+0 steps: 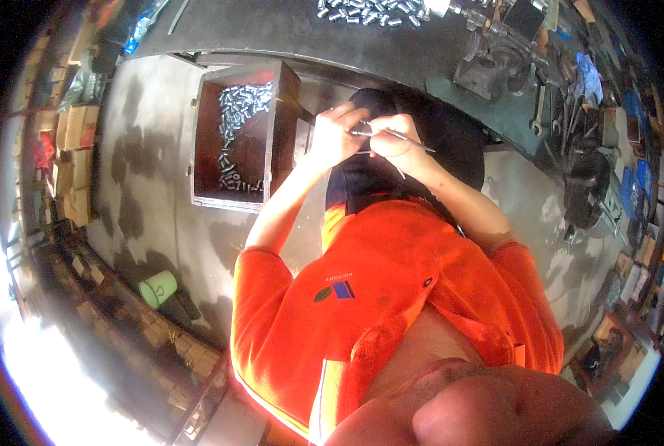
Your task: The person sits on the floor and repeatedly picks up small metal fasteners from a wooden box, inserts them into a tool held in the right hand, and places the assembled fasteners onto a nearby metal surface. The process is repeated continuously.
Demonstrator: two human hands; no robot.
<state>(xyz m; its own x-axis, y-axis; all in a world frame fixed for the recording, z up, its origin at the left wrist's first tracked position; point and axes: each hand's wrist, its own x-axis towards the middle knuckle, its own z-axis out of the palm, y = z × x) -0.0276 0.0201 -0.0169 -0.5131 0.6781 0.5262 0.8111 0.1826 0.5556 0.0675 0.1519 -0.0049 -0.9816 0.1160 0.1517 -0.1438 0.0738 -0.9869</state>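
Observation:
My two hands are close together over my dark-clad lap, in front of the bench. My left hand is closed, its fingertips pinching a small part that I cannot make out. My right hand is closed round a thin metal rod, which sticks out past the fingers to the right. Another slim metal piece shows below that hand; whether the two are joined, I cannot tell. Left of my hands stands an open reddish-brown box with many small shiny metal fittings inside.
The dark bench runs across the far side, with a pile of metal fittings on it. A machine vise and a wrench are at right. A pale green bucket lies on the stained floor, and shelves with boxes line the left.

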